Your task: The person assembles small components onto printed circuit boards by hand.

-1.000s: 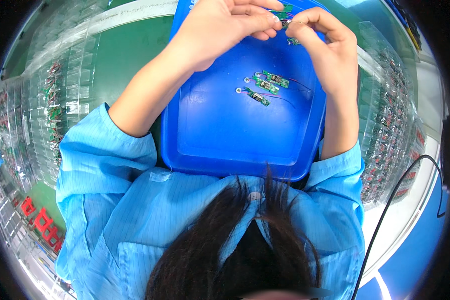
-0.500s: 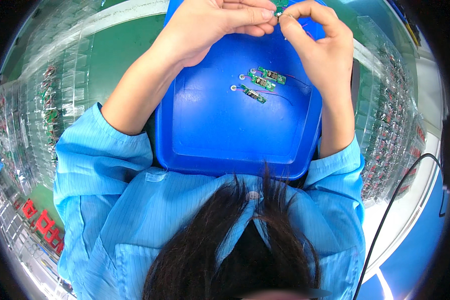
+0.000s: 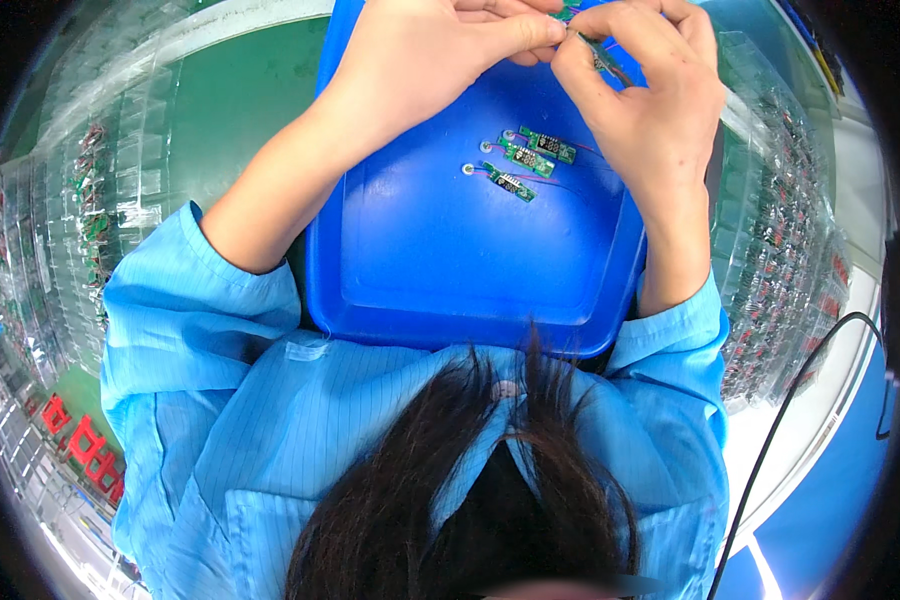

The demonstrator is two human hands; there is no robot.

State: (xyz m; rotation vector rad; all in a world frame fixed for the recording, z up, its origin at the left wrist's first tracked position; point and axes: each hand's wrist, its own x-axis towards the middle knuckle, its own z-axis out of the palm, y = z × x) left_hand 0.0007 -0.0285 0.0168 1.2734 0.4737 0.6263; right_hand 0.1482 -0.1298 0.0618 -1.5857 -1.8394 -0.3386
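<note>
Over the far end of a blue plastic tray (image 3: 470, 255), both my hands are raised and their fingertips meet. My left hand (image 3: 445, 45) is closed, its thumb and fingers pinching a small green circuit board (image 3: 569, 13) that they mostly cover. My right hand (image 3: 650, 90) is closed too, thumb against forefinger at the board's near end; the exact grip spot is hidden. Another bit of green board (image 3: 600, 62) shows inside the right hand's finger loop; I cannot tell whether it is held. Below lie three circuit boards (image 3: 528, 158) with dark displays, thin wires and small round silver discs.
Clear plastic trays packed with small wired parts stand in rows at the left (image 3: 95, 220) and the right (image 3: 780, 240). The green table mat (image 3: 240, 110) lies under the blue tray. A black cable (image 3: 785, 400) curves along the right side; red stools (image 3: 85, 445) stand at lower left.
Both hands have shifted slightly right, still together. The right hand has turned a little, and a piece of green board now shows within its finger loop. The three boards in the tray stay put.
</note>
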